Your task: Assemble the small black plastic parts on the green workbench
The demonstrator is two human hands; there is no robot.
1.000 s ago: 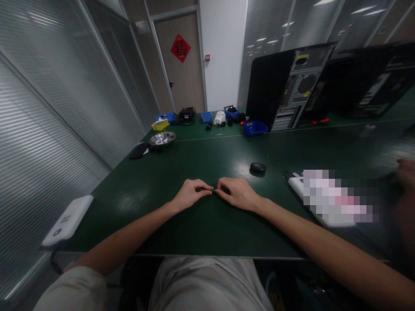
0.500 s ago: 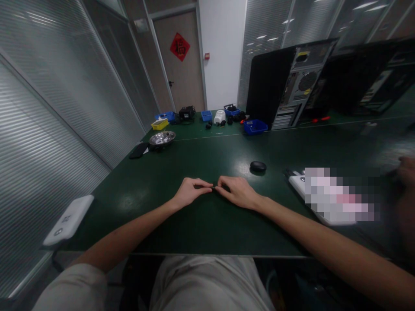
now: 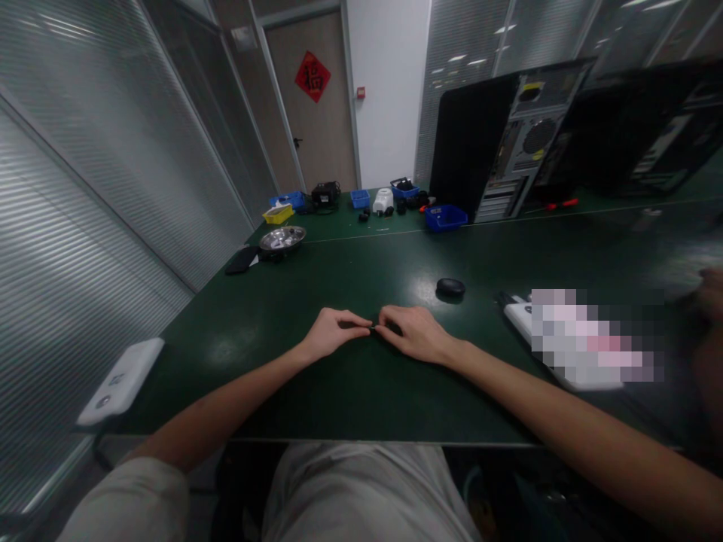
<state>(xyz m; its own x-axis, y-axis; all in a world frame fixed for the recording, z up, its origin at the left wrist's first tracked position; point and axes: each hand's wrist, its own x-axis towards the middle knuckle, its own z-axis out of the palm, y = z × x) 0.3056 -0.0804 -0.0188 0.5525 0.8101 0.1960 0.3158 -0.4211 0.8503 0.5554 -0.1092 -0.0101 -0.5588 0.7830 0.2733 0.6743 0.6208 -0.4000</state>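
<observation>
By the worktop's (image 3: 316, 406) near left corner, a white device (image 3: 135, 365) is lying flat. Farther back, along the left edge, a metal dish (image 3: 282, 239) is holding small pieces. Midway across, nearer the front edge, the left hand (image 3: 329, 333) is pinching a tiny piece (image 3: 373, 327), its grip almost closed; the right hand (image 3: 415, 333) is meeting it there, thumb and finger closing narrowly on the same piece. Beyond that hand, a black rounded object (image 3: 450, 287) is resting, and a computer case (image 3: 468, 150) is standing towards the far edge.
</observation>
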